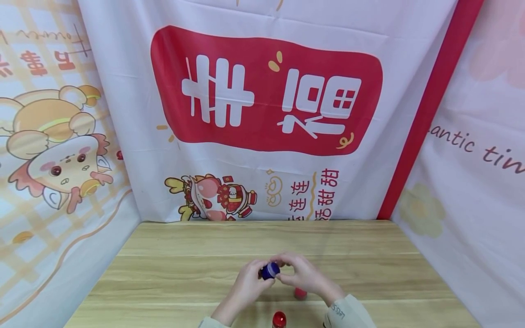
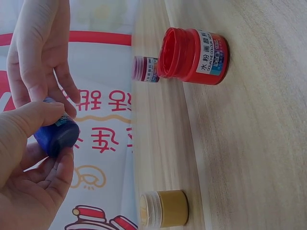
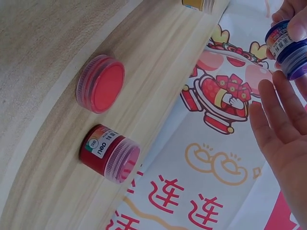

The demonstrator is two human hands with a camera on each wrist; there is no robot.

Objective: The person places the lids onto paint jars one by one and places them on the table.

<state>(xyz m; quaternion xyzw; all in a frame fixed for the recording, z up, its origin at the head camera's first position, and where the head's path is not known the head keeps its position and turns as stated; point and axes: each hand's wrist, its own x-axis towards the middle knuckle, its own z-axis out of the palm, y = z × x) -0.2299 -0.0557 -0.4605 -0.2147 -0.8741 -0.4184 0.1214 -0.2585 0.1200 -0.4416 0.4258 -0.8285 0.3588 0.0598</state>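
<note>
A white cloth (image 1: 266, 159) printed with a red panel (image 1: 266, 109) hangs at the back, and in front of it lies a wooden table (image 1: 184, 255). Over the table a person in pale sleeves (image 1: 348, 312) brings both hands together around a blue jar (image 1: 269, 271), held up off the wood. The left hand (image 1: 248, 279) grips it by the body, thumb on one side and fingers bent under the other. The right hand (image 1: 303, 274) is at the opposite end, its fingers loosely spread and not closed on anything; whether a fingertip touches the jar I cannot tell. The relation that counts is along the jar's long axis, which runs roughly from one hand across to the other: the base sits on the left hand's side, while the capped end points out of that grip toward the right hand, which is therefore the nearer one to the cap. On the table below, an open red jar (image 2: 192, 56) stands upright with its mouth bare, a dark red jar (image 3: 102, 151) stands near it under a clear lid, and a yellow jar (image 2: 173, 208), also capped, stands apart from them. A loose red lid (image 3: 106, 86) lies close to the dark red jar. Smallest is the clear ridged cap (image 3: 292, 62) on the blue jar.
</note>
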